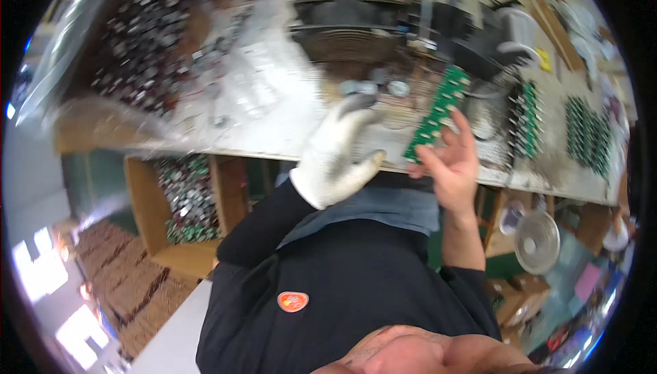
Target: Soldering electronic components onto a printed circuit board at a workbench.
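My right hand, bare, grips the lower end of a long green circuit board between thumb and fingers. The board tilts up and to the right, with a row of small pale parts along it. To its left is my left hand in a white glove with grey fingertips. Its thumb and fingers are spread apart, and I see nothing between them. Just beyond the gloved fingertips lie a few small round silvery parts on the worktable.
Small dark and silvery parts are heaped on plastic film at the left. A black finned unit stands at the back. Stacked green boards and more boards lie at right. Below the edge are a filled cardboard box and a fan.
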The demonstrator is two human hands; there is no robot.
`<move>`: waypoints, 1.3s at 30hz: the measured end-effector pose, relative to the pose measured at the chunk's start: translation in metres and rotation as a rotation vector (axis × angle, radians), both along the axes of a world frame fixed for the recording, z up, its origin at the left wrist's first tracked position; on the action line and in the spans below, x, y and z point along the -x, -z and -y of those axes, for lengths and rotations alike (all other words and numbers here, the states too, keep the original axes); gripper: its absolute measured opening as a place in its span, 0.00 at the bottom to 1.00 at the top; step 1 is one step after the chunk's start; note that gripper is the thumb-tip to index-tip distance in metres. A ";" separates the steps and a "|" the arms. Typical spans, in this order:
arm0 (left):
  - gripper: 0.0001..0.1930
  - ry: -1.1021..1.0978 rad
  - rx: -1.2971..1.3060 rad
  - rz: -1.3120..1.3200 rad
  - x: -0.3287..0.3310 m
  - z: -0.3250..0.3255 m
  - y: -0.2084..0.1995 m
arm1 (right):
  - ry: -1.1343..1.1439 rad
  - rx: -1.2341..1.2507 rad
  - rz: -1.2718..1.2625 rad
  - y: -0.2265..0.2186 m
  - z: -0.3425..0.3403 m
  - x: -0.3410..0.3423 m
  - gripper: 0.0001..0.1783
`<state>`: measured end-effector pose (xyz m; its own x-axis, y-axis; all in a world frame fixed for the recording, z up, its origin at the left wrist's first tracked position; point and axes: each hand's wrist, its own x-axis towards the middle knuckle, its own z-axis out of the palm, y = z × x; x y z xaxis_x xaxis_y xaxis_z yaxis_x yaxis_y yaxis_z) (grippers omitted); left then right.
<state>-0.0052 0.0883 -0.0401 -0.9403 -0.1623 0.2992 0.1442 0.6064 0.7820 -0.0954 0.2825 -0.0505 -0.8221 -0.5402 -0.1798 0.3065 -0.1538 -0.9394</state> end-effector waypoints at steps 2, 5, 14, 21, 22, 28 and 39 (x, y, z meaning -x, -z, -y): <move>0.24 -0.044 -0.024 -0.059 -0.011 0.011 0.002 | 0.050 -0.066 -0.071 0.001 -0.001 -0.002 0.40; 0.16 -0.381 -0.109 -0.185 -0.043 0.030 0.013 | 0.067 -0.099 -0.069 -0.004 -0.002 0.000 0.38; 0.10 -1.242 -0.160 -0.362 -0.120 0.085 0.030 | 0.028 -0.086 -0.074 -0.001 0.004 0.002 0.37; 0.17 -0.854 0.406 0.114 -0.119 0.125 0.012 | 0.033 -0.098 -0.097 0.001 0.002 0.001 0.37; 0.16 -0.797 0.417 0.108 -0.118 0.129 0.012 | 0.035 -0.095 -0.102 0.002 0.003 0.001 0.37; 0.09 -0.673 0.423 0.025 -0.106 0.135 0.012 | 0.048 -0.084 -0.083 0.000 0.002 0.001 0.37; 0.10 -0.653 -0.729 -0.389 -0.085 0.149 -0.026 | 0.032 -0.073 -0.083 0.001 0.000 0.002 0.38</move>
